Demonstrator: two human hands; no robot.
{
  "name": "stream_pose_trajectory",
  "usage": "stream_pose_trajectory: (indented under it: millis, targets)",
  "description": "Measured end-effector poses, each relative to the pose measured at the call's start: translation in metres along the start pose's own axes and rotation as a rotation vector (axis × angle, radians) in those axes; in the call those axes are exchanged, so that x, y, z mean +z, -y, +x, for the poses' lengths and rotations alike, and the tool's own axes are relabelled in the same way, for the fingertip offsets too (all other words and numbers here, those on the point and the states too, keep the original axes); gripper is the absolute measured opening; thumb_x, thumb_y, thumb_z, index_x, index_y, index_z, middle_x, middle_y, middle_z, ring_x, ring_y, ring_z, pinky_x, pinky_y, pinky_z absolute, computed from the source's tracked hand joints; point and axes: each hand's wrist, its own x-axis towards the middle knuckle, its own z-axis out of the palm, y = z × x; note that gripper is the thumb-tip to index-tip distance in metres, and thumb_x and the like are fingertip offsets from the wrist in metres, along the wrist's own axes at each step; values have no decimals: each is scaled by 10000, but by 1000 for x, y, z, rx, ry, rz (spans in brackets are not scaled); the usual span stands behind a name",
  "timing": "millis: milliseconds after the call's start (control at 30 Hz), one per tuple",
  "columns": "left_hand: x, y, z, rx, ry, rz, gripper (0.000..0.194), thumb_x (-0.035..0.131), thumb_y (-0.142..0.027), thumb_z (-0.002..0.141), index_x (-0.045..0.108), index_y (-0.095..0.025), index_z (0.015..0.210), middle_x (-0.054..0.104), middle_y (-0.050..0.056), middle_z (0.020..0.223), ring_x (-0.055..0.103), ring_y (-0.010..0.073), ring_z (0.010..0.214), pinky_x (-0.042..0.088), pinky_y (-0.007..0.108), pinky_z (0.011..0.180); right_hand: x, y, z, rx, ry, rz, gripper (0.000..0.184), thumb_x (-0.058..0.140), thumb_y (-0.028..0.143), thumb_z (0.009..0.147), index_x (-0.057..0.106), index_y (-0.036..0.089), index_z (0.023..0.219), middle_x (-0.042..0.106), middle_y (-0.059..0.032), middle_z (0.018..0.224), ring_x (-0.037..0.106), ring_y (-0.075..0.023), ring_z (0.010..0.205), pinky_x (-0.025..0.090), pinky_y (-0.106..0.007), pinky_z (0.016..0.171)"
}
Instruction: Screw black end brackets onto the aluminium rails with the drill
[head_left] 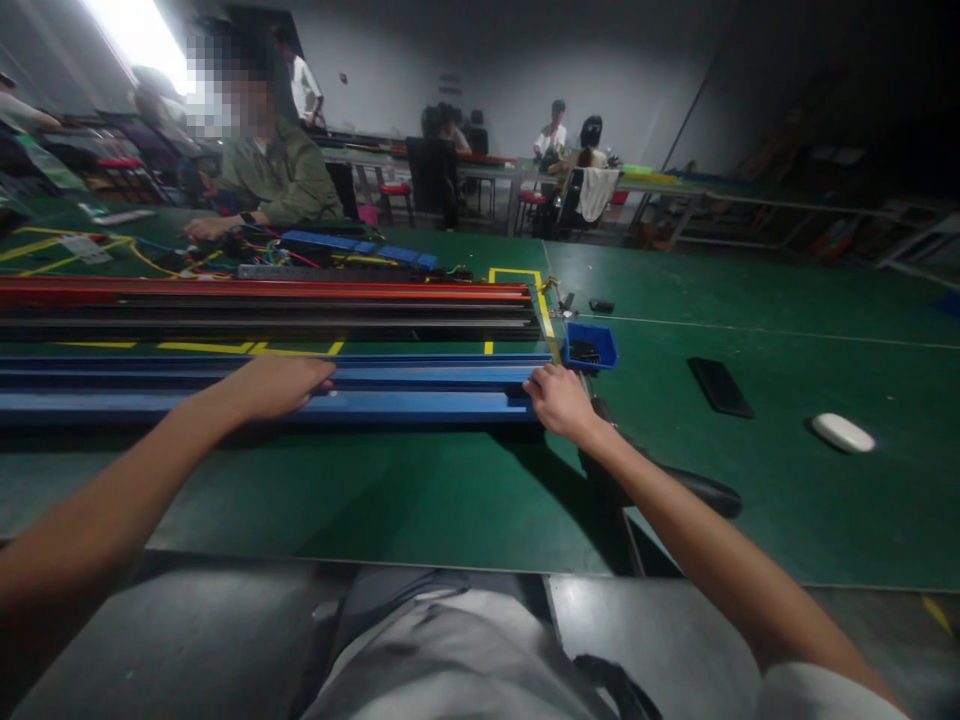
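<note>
Head view: seemingly steadying blue rails [420,403] on the green workbench [420,500], with left hand [279,385] curled partway along, hold unclear, and right hand [561,400] closed on their end; probably calling next for even support.

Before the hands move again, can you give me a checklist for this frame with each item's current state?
1. Left hand at the blue rails: ok, fingers curled at them.
2. Right hand at the rails' right end: ok.
3. Both hands' grips firm: cannot tell, the fingertips are partly hidden.
4. Rails' left end free: cannot tell, it runs out of view.
5. Black handle away from the right forearm: not ok, it shows right beside the arm; contact is unclear.
6. White oval case apart from the rails: ok, well off to the right.
</note>
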Motion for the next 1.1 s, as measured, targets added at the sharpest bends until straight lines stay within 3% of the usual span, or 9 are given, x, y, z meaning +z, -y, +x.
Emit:
stream_pose_trajectory:
  millis: [267, 467, 633, 767, 1100]
  targets:
    - [4, -17, -15, -34, 26, 4, 300, 425, -140, 911, 621, -154, 1137, 660, 179, 1337, 666, 323, 1163, 547, 395, 838, 13, 1, -14, -13, -8, 8, 301, 420, 306, 1057, 675, 148, 1032, 691, -142, 1090, 586, -273, 1018, 375, -356, 880]
    - [7, -24, -22, -37, 50, 12, 293, 380, -156, 936, 615, -151, 1110, 685, 185, 1277, 680, 341, 1131, 562, 422, 818, 19, 3, -19, -19, -26, 2, 277, 434, 297, 1051, 666, 148, 1030, 684, -146, 1087, 574, -285, 1016, 367, -366, 868]
    - [27, -23, -25, -20, -3, -56, 282, 420, -149, 900, 628, -171, 1088, 678, 177, 1295, 661, 349, 1175, 566, 430, 839, 26, 6, -28, -23, -22, 3, 266, 439, 300, 1051, 660, 154, 1032, 681, -152, 1095, 564, -291, 1030, 360, -372, 868]
    - [43, -23, -28, 14, -22, -54, 288, 368, -187, 937, 637, -175, 1039, 709, 178, 1212, 692, 351, 1091, 568, 444, 811, 33, 7, -34, -32, 2, 13, 266, 439, 298, 1052, 664, 159, 1021, 686, -144, 1069, 573, -281, 1005, 361, -366, 862]
    - [72, -20, -25, 13, -40, -124, 334, 422, -180, 895, 675, -187, 1112, 704, 176, 1257, 688, 335, 1132, 564, 409, 855, 40, 7, -30, -68, 43, 41, 277, 446, 301, 1056, 674, 159, 990, 700, -117, 1039, 598, -269, 994, 384, -360, 874]
